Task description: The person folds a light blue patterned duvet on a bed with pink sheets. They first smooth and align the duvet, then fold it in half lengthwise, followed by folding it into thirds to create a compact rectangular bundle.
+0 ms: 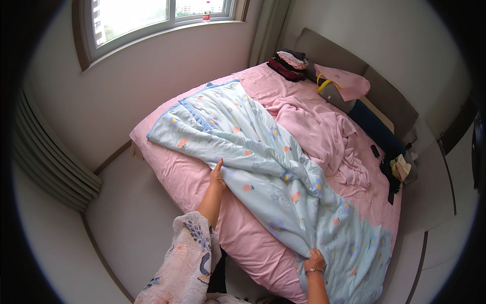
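Observation:
A light blue quilt (262, 167) printed with flowers and fruit spreads diagonally over a bed with a pink sheet (243, 228). My left hand (217, 178) holds the quilt's near edge, thumb raised on top and fingers mostly hidden by the cloth. Further right, my right hand (314, 260) grips a bunched part of the same edge, and folds run upward from its fist. The quilt's far left corner has a darker blue border. Beyond the quilt lies a rumpled pink blanket (311, 129).
Folded clothes (288, 64) are stacked near the headboard (334, 49). Beside them are a pink bag (343, 79) with yellow handles and a dark blue pillow (376, 125). A small black object (375, 151) lies near the right edge. A curtain (49, 152) hangs at left; a bottle (206, 13) stands on the windowsill.

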The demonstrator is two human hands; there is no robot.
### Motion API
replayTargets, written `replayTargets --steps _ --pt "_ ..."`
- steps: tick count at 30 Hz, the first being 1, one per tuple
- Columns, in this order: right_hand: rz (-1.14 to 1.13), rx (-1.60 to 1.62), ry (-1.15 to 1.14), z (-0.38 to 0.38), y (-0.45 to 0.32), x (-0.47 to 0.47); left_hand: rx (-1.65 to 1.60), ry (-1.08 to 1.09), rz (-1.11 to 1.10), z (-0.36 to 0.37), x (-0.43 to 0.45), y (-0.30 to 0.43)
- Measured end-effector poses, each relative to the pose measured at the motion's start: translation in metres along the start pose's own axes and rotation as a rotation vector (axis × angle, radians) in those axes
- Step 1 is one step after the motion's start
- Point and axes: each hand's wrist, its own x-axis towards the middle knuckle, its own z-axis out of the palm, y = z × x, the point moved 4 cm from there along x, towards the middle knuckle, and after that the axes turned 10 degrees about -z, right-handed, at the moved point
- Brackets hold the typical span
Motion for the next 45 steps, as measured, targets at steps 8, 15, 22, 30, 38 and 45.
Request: replayTargets --steps 8,15,22,30,38,45 --pt "0.466 -0.133 -0.310 -0.037 0.116 -0.110 -0.032 0.039 0.025 0.021 -0.008 0.021" --pt "0.430 -0.166 -0.194 -0.034 0.149 -0.129 -0.019 0.342 0.168 -0.040 -0.036 0.026" --pt "0.557 -0.227 -0.209 -0.055 0.174 -0.173 0.289 0.329 0.342 -0.074 -0.152 0.026" --pt "0.448 0.017 -0.484 -0.073 0.141 -0.164 0.041 0.201 0.202 -0.116 -0.183 0.042" --pt "0.161 0.162 -0.114 -0.130 0.031 -0.023 0.012 0.216 0.077 -0.188 -0.138 0.113" --pt "-0.024 0.301 0.092 -0.071 0.022 0.074 0.185 0.484 0.113 -0.179 -0.127 0.139"
